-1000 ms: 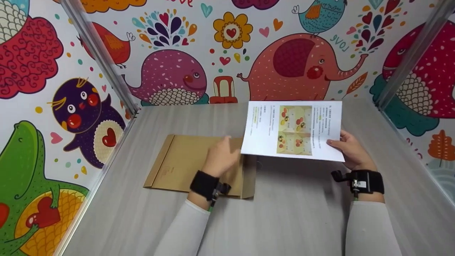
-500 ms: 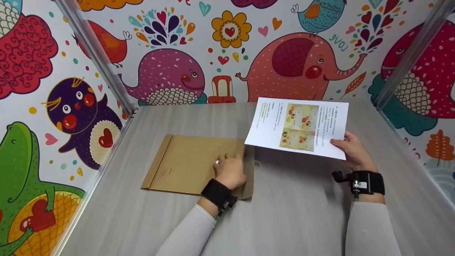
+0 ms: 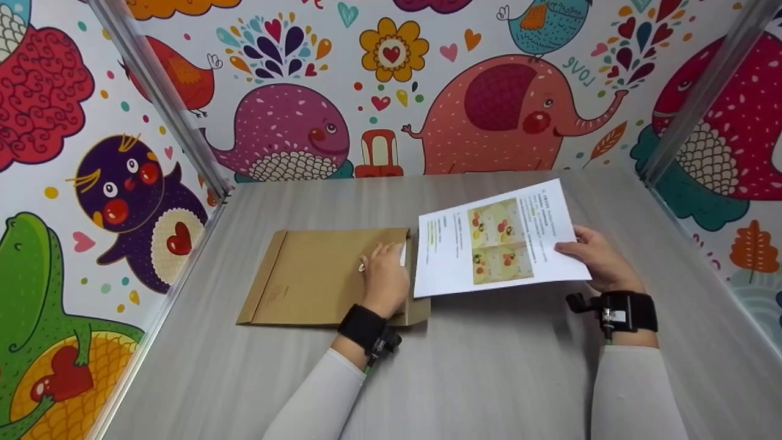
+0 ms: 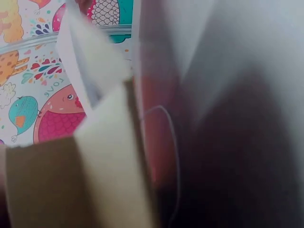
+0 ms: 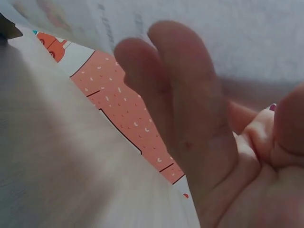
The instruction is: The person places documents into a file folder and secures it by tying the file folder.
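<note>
My right hand (image 3: 605,260) holds a printed white sheet of paper (image 3: 446,269) by its right edge, thumb on top. In the right wrist view the fingers (image 5: 194,90) lie under the paper (image 5: 256,42). The sheet bears text and a yellowish picture, and its left edge is at the mouth of a brown paper envelope (image 3: 324,275). At that mouth my left hand (image 3: 386,281) grips the envelope's upper panel, fingers on top; the thumb is hidden. The left wrist view shows the envelope (image 4: 114,156) close up and blurred, with a thin white string (image 4: 173,137) beside it.
A grey wood-grain table (image 3: 501,366) lies under everything. Walls with cartoon animals (image 3: 293,128) and metal corner posts (image 3: 159,91) enclose it at the back and both sides.
My left hand has moved from above the envelope down to its mouth and taken hold there. The paper has tilted, and its left edge has come down towards the envelope's opening.
</note>
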Tool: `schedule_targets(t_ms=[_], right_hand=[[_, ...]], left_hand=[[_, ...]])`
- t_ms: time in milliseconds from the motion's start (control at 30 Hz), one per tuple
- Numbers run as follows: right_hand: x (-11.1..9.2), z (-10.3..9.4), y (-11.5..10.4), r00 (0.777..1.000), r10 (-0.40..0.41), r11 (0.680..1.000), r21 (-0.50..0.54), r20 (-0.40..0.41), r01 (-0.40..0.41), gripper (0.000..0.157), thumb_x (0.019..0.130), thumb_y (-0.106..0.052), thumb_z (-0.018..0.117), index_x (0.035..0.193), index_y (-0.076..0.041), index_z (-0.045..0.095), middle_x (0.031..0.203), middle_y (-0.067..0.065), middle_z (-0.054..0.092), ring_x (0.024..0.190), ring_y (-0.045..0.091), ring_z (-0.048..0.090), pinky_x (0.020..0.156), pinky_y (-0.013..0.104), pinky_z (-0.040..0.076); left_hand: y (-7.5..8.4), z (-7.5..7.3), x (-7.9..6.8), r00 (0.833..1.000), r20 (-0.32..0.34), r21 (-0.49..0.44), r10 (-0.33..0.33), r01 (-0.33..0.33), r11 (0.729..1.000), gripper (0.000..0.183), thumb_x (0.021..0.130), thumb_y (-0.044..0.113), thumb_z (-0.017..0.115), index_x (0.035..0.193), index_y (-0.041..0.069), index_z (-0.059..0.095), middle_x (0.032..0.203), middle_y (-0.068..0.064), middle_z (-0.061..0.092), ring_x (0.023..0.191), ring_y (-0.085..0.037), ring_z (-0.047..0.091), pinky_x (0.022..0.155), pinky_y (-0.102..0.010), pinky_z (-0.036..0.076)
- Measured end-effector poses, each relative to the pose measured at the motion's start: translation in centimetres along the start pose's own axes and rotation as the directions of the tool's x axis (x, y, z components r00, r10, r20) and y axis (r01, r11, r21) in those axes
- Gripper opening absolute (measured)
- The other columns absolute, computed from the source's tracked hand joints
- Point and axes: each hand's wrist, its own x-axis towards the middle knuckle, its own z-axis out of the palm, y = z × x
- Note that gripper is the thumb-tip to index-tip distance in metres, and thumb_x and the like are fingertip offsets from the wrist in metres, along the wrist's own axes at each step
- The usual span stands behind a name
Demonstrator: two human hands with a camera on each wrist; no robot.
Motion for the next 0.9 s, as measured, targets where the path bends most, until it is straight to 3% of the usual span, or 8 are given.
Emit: schedule_targets(t_ms=[100,200,433,700,900], right_hand=[[0.1,0.3,-0.1,1.0,0.006,1.0,-0.023,0.024,-0.005,0.033,0.107,-0.005,0.059,0.139,-0.013,0.056,0.116,0.004,0.079,0.097,0.024,0.081,0.08,0.036,0.065],[0.1,0.5,-0.2,0.999,0.024,0.998,-0.055,0.031,-0.022,0.034,0.107,-0.007,0.061,0.14,-0.012,0.056,0.116,0.004,0.079,0.097,0.024,0.081,0.08,0.035,0.065],[0.5,1.2,0.0,0.998,0.032,0.995,-0.091,0.056,-0.027,0.039,0.106,-0.005,0.062,0.143,-0.007,0.051,0.115,0.003,0.079,0.095,0.023,0.081,0.08,0.034,0.065],[1.1,2.1,0.4,0.998,0.028,0.997,-0.074,0.048,-0.024,0.041,0.105,-0.004,0.063,0.144,-0.008,0.051,0.115,0.002,0.078,0.096,0.022,0.081,0.081,0.035,0.065],[1.6,2.9,0.7,0.998,-0.021,0.994,-0.107,0.056,0.027,0.041,0.104,-0.002,0.062,0.143,-0.001,0.048,0.111,0.002,0.078,0.092,0.02,0.081,0.076,0.033,0.066]], left_hand=[[-0.2,-0.2,0.1,0.998,-0.066,-0.041,0.012,-0.015,0.999,0.043,0.09,-0.006,0.057,0.131,-0.003,0.071,0.137,-0.02,0.071,0.138,-0.044,0.06,0.116,-0.078,0.033],[-0.3,-0.4,0.2,0.996,-0.091,-0.078,0.006,-0.013,0.997,0.043,0.091,-0.006,0.053,0.131,-0.005,0.07,0.137,-0.022,0.071,0.136,-0.044,0.061,0.116,-0.076,0.035],[-0.3,-1.0,0.3,0.998,-0.065,-0.121,-0.026,0.018,0.992,0.044,0.095,-0.005,0.051,0.135,-0.004,0.068,0.142,-0.023,0.068,0.138,-0.042,0.06,0.12,-0.066,0.039],[-0.4,-1.7,0.5,0.997,-0.081,-0.135,-0.001,-0.01,0.991,0.043,0.091,-0.008,0.053,0.131,-0.005,0.07,0.136,-0.023,0.071,0.132,-0.041,0.065,0.115,-0.06,0.046],[-0.4,-1.9,0.7,0.997,-0.073,-0.156,0.001,-0.013,0.988,0.046,0.091,-0.008,0.052,0.134,-0.005,0.069,0.138,-0.021,0.071,0.135,-0.039,0.063,0.117,-0.071,0.038]])
